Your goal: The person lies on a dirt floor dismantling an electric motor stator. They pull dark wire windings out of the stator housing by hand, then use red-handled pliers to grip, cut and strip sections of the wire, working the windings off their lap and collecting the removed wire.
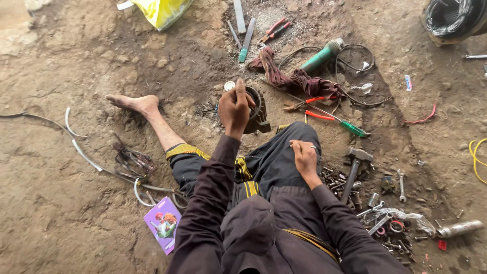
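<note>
Motor stator (256, 109), a round dark housing, is sitting on the dirt just past my knee. My left hand (234, 107) is gripping its rim, fingers curled over the top edge. My right hand (305, 157) is resting on my thigh, loosely closed, holding nothing I can see. Reddish copper windings (299, 81) are lying apart beyond it, so stripping looks well along. My hand is hiding the bore; what remains inside, I cannot tell.
</note>
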Demonstrator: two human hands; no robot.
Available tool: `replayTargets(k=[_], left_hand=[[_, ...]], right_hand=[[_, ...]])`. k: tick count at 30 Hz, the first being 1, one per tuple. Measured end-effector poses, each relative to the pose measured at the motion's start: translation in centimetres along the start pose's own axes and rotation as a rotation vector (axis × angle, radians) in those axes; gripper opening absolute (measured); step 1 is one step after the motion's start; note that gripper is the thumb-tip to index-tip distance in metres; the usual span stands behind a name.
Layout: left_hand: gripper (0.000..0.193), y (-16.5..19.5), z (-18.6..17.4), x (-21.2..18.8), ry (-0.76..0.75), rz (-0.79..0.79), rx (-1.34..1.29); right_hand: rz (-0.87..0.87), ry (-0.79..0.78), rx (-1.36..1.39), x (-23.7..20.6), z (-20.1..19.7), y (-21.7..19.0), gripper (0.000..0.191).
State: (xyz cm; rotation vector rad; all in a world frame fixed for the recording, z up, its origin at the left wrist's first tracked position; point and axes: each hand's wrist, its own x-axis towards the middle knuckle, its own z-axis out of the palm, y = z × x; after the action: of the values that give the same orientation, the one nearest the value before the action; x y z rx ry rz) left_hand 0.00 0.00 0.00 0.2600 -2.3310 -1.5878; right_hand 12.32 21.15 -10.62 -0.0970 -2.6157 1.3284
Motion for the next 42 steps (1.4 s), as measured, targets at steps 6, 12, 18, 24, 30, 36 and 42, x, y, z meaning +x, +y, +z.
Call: replayTargets(k=[6,12,18,24,30,36,42], left_hand=[[0.068,0.0,-0.5,-0.5,0.085,0.014,-0.067],[0.063,2.5,-2.1,0.4,0.007,0.119,-0.065],[0.056,2.4,-2.9,-0.1,-0.121,0.196,-0.006],[0.045,-2.0,-0.6,0.6,-0.211,0.269,0.245],[0.041,-1.5,-1.5,2.3,-0.259,0.387,-0.067],[0.045,-1.0,-0.7,2.3,-0.184,0.179,0.254],[0.045,-2.4,-2.2,1.5,-0.05,0.103,0.201]], right_hand=[[0.062,0.001,-0.005,-0.4,0.0,0.2,0.028],[0.074,-0.03,0.006,0.7,0.5,0.5,0.026],[0.057,-0.031,-0.031,2.1,2.3,-0.1,0.025],[0.025,-0.03,-0.043,1.8,3.4,0.1,0.022],[0.036,-0.034,-0.05,1.1,3.0,-0.5,0.02],[0.044,-0.059,-0.037,1.0,2.5,-1.0,0.019],[-0.007,-0.068,-0.063,-0.5,2.2,-2.0,0.019]])
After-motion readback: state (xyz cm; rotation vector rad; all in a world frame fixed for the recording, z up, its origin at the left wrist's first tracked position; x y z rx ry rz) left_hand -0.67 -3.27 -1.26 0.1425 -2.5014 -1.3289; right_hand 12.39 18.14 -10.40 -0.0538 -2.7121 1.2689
